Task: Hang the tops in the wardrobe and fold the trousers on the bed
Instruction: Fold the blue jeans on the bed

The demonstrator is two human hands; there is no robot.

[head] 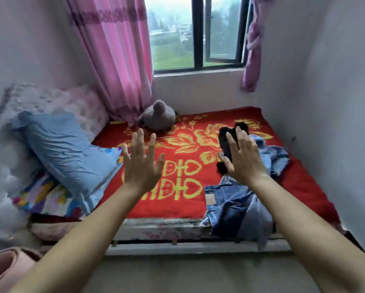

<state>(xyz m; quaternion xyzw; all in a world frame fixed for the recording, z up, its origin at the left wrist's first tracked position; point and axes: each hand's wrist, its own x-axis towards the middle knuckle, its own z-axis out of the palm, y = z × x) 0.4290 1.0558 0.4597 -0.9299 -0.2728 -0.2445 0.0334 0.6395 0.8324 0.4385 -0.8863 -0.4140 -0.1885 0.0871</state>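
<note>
Hovering left hand (142, 163) and right hand (243, 159), both spread wide and empty, over bed (168, 210) mid-frame, seemingly just starting, next likely needing a grip on jeans (226, 206) lower right.

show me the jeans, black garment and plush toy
jeans (230, 208): head view, denim beside the waist patch
black garment (223, 136): head view, its upper left
plush toy (158, 120): head view, its body

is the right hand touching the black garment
Cannot tell: in the head view the open right hand overlaps the black garment, hiding any contact or gap.
</note>
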